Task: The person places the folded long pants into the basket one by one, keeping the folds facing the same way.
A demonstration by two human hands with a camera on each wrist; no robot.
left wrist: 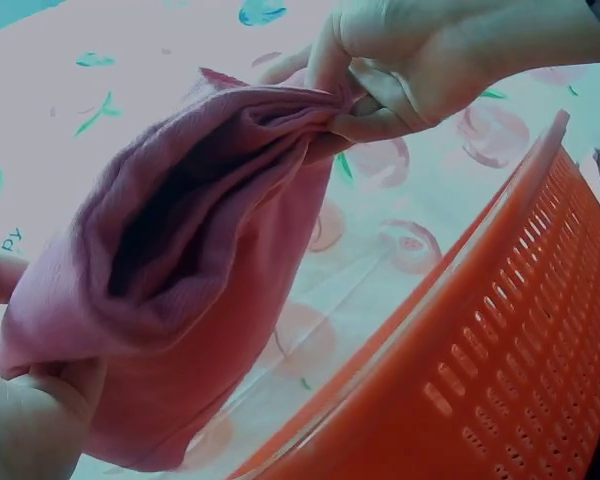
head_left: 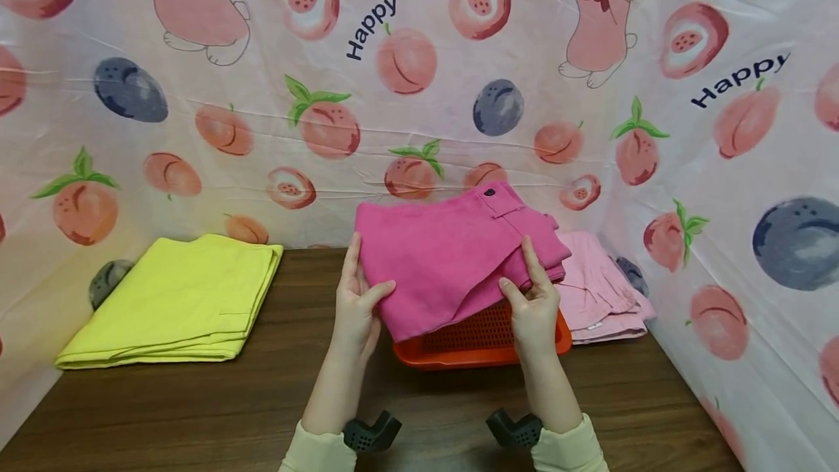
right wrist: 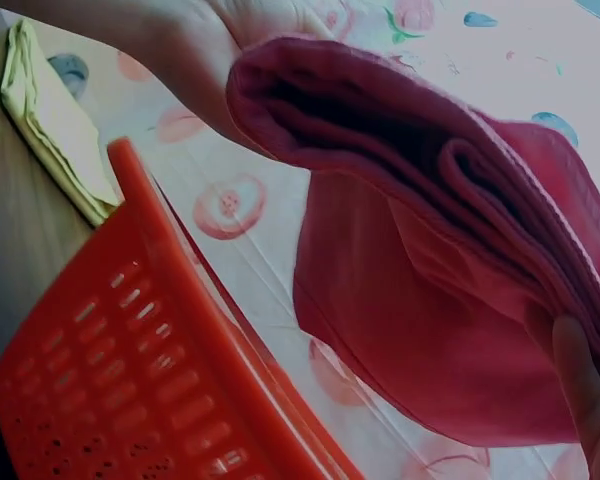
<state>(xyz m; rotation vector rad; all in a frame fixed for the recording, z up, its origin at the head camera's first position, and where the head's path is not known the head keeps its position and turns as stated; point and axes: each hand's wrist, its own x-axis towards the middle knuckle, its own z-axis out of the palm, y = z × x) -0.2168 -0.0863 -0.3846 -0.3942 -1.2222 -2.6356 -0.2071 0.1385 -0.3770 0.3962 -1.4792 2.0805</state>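
Note:
A pair of folded bright pink pants, with a dark button at the waistband, is held up over an orange perforated basket. My left hand grips its left edge, thumb on the front face and fingers behind. At the lower right edge, my right hand pinches the cloth between thumb and fingers. From the left wrist, the rolled layers of the pants show end-on, and the basket stands below and beside them. The right wrist view also shows the stacked folds.
Folded yellow clothing lies on the left of the brown wooden table. A folded pale pink garment lies right of the basket. A fruit-printed cloth hangs behind and along both sides.

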